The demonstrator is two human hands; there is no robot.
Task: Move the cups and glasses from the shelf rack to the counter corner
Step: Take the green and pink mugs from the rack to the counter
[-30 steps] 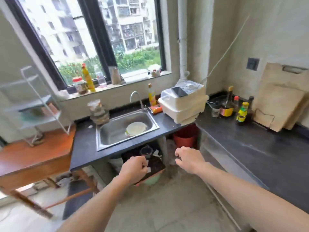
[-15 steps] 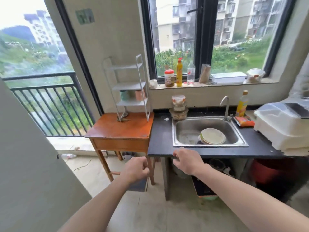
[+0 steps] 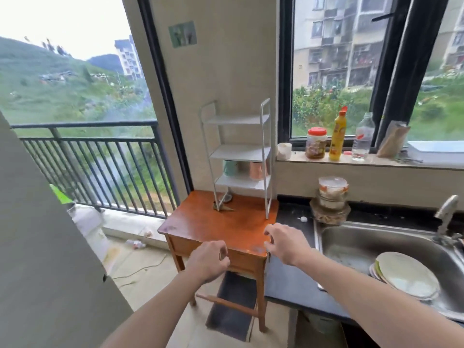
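A white three-tier shelf rack (image 3: 238, 151) stands on a small orange wooden table (image 3: 216, 227). On its lowest shelf sit a pale green cup (image 3: 230, 168) and a pink cup (image 3: 256, 170). Both my hands hover in front of the table's near edge, well short of the rack. My left hand (image 3: 209, 262) has loosely curled fingers and holds nothing. My right hand (image 3: 285, 243) is spread with bent fingers, also holding nothing, above the table's right corner.
A dark counter (image 3: 288, 280) adjoins the table on the right, with a steel sink (image 3: 376, 244) holding plates (image 3: 406, 275). Stacked containers (image 3: 331, 199) stand behind the sink. Bottles and a jar line the window sill (image 3: 351, 160). A balcony railing (image 3: 95, 159) is at left.
The view has swung left from the counter and sink toward the rack and moved closer. Both hands stay raised and hold nothing; the right hand's fingers have spread.
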